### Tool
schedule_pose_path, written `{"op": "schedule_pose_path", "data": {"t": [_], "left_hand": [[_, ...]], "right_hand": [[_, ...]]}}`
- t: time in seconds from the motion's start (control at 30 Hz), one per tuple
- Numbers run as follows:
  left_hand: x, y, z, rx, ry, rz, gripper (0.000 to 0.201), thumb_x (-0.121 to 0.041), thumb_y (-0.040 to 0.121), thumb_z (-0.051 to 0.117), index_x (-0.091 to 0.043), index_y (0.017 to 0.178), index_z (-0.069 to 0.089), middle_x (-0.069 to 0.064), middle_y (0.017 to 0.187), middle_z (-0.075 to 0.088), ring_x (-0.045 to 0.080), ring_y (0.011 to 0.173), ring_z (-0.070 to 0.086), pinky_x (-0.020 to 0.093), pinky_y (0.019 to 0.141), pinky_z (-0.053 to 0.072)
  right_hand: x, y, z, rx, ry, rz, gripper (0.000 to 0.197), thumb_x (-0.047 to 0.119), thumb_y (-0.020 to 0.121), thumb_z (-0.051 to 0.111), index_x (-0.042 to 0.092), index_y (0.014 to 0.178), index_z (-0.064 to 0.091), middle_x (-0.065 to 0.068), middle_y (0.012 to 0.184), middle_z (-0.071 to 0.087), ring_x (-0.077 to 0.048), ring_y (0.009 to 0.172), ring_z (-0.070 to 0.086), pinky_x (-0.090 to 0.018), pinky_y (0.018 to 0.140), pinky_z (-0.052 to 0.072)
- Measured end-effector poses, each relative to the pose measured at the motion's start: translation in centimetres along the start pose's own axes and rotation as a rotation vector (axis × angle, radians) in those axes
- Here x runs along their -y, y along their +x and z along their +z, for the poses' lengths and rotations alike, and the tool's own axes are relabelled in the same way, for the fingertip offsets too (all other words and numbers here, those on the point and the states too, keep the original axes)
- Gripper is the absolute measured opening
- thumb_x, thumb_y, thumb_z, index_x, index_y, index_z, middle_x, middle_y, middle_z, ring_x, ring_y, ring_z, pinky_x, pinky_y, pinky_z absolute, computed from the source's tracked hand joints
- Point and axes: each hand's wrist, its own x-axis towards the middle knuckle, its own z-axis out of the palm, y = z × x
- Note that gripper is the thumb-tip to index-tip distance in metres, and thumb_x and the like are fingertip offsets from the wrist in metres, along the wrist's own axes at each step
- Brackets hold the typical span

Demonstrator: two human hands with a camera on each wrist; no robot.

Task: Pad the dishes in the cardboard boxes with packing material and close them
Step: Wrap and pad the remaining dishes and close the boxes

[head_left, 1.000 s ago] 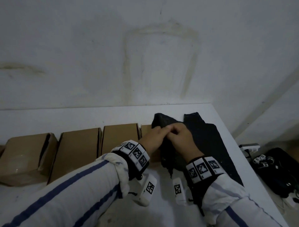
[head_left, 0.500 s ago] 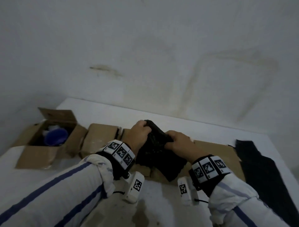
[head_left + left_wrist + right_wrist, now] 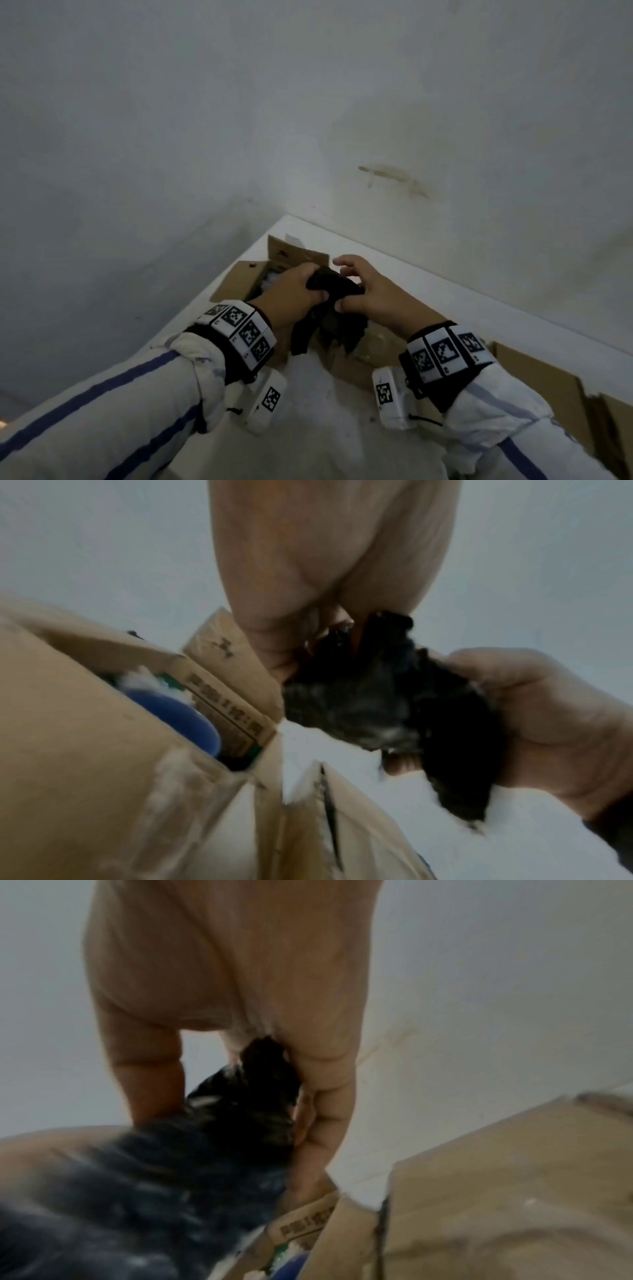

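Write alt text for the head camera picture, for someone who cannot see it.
Two hands hold a crumpled wad of black packing material above an open cardboard box at the corner of a white table. The left hand grips the wad; the right hand pinches it, its other fingers spread. Closed boxes lie to the right.

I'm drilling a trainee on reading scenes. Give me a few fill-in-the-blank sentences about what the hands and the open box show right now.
1. Both hands hold a crumpled wad of packing material whose colour is ____.
2. The dish inside the open cardboard box is coloured ____.
3. The left hand grips the wad; the right hand pinches it with its ____ under the wad.
4. The box next to the open one has its flaps ____.

Missing words: black; blue; thumb; closed
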Motion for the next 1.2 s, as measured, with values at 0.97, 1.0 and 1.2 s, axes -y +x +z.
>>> {"op": "schedule_pose_path", "data": {"t": [0.97,1.0,1.2], "left_hand": [[11.4,5.2,-6.2,0.159,0.462,-0.147,0.066,-0.007,0.083,0.059,-0.011,0.141,0.027,0.015,0.121,0.057,0.029,0.102,0.059,0.036,0.082,0.052],[11.4,5.3,-6.2,0.164,0.468,-0.142,0.065,-0.007,0.083,0.059,-0.010,0.140,0.028,0.015,0.118,0.058,0.029,0.100,0.060,0.037,0.082,0.053],[10.9,5.4,-6.5,0.201,0.507,-0.144,0.063,-0.008,0.085,0.057,-0.007,0.139,0.026,0.017,0.110,0.060,0.029,0.094,0.061,0.038,0.079,0.054]], "right_hand": [[3.1,13.0,4.1,0.412,-0.994,0.272,0.036,0.014,0.086,0.056,0.013,0.121,0.052,-0.006,0.113,0.057,-0.020,0.099,0.054,-0.029,0.077,0.048],[3.6,12.9,3.7,0.430,-0.977,0.286,0.038,0.015,0.084,0.057,0.016,0.122,0.051,-0.005,0.114,0.055,-0.019,0.099,0.051,-0.028,0.077,0.045],[3.1,13.5,4.6,0.696,-1.235,0.304,0.033,0.018,0.090,0.049,0.012,0.120,0.062,-0.005,0.115,0.063,-0.023,0.105,0.057,-0.030,0.086,0.046]]}}
